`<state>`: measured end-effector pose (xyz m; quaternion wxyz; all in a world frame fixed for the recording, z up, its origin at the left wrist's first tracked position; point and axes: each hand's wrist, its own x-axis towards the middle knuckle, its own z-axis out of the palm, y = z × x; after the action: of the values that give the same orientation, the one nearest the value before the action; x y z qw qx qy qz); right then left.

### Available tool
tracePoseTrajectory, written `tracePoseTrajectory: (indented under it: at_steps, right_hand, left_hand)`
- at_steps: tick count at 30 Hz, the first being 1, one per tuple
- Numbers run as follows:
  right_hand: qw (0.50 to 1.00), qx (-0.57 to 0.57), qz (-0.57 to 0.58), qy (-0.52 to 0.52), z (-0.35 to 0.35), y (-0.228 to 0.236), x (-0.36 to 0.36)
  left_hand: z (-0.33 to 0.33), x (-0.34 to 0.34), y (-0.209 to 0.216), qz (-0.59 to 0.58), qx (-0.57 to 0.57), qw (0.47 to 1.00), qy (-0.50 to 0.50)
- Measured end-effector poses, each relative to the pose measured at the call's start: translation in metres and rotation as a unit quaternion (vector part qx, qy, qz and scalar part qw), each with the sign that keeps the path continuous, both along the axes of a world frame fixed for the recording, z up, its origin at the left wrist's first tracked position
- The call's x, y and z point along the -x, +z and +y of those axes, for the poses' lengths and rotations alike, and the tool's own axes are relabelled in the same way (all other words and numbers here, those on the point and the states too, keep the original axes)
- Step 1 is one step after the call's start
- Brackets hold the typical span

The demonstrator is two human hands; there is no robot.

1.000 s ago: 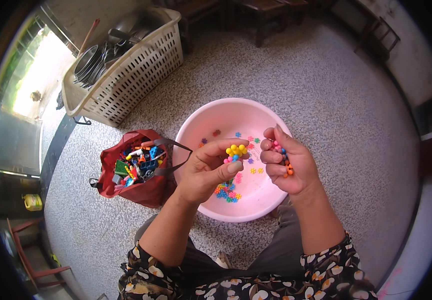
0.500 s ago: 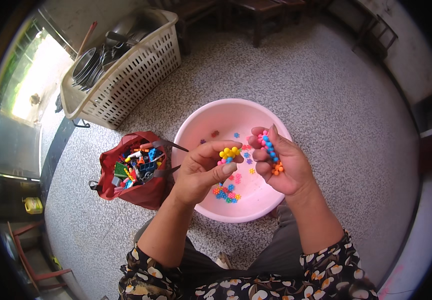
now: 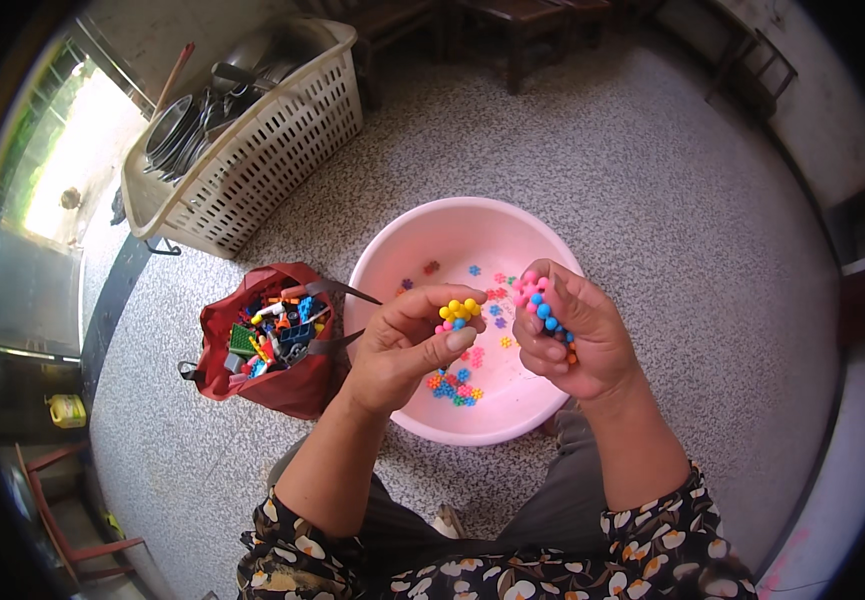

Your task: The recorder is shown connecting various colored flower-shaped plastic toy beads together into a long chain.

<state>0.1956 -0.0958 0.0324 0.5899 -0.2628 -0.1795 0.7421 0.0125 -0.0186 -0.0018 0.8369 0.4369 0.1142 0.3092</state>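
Note:
Over the pink basin point(image 3: 464, 432), my left hand point(image 3: 404, 345) pinches a small cluster of flower-shaped plastic pieces point(image 3: 460, 308), yellow with some pink and blue. To its right, my right hand point(image 3: 587, 335) is closed around more flower-shaped pieces point(image 3: 542, 308). Pink and blue ones stick out at its fingertips, and a bit of orange shows below the fingers. The two held clusters are apart. Several loose flower-shaped pieces point(image 3: 457, 388) in mixed colours lie on the basin's bottom, partly hidden by my hands.
Left of the basin stands a red fabric bag point(image 3: 302, 392) full of mixed toy bricks, its dark handles leaning toward the basin rim. Behind it is a cream slatted plastic basket point(image 3: 252, 165) holding pans. Wooden stools point(image 3: 512, 20) stand at the far side of the speckled floor point(image 3: 672, 180).
My right hand has turned and its fingers have closed further round its pieces. More pink now shows at the top, and less orange below. My left hand stays nearly still.

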Motion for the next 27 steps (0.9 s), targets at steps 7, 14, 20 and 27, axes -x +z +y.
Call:
tracePoseTrajectory:
  at_steps: [7,14,20,27]
  right_hand:
    - [1.000,0.007,0.006,0.003,-0.001,0.004,0.003]
    - [0.999,0.002,-0.033,0.006,-0.003,0.007,0.006]
    - [0.999,-0.001,-0.009,-0.052,-0.003,0.004,0.009]
    - [0.998,-0.037,0.036,-0.025,-0.006,0.008,0.002]
  left_hand:
    - [0.000,0.000,0.002,0.011,-0.002,1.000,0.006]
    - [-0.001,0.001,0.003,0.013,-0.003,1.000,0.003]
    - [-0.002,0.002,0.001,-0.002,-0.041,0.999,-0.011]
    - [-0.004,0.003,0.001,0.003,-0.050,0.998,-0.024]
